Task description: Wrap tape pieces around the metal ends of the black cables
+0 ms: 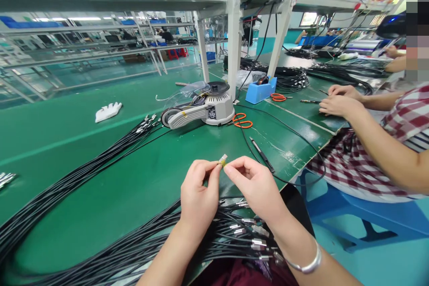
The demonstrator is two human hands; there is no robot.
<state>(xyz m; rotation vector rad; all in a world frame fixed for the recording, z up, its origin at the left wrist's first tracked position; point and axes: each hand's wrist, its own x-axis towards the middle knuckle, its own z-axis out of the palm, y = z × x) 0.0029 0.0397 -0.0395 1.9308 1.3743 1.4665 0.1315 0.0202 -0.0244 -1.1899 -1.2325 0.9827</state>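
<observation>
My left hand point(197, 192) and my right hand point(256, 185) are raised together above the green table point(100, 187), both pinching one small metal cable connector point(223, 159) with a bit of yellowish tape on it. The fingers of both hands are closed around it. Below my wrists lies a bundle of black cables with silver connector ends point(248, 232), spilling over the table's near edge. A second bundle of black cables point(87, 170) stretches across the table to the left, its ends near the tape dispenser.
A grey electric tape dispenser point(204, 107) stands mid-table, orange scissors point(241, 120) beside it, tweezers point(262, 155) nearer. A white glove point(107, 111) lies left. A blue tape holder point(261, 89) sits behind. A seated co-worker's hands point(338, 100) rest on the table at right.
</observation>
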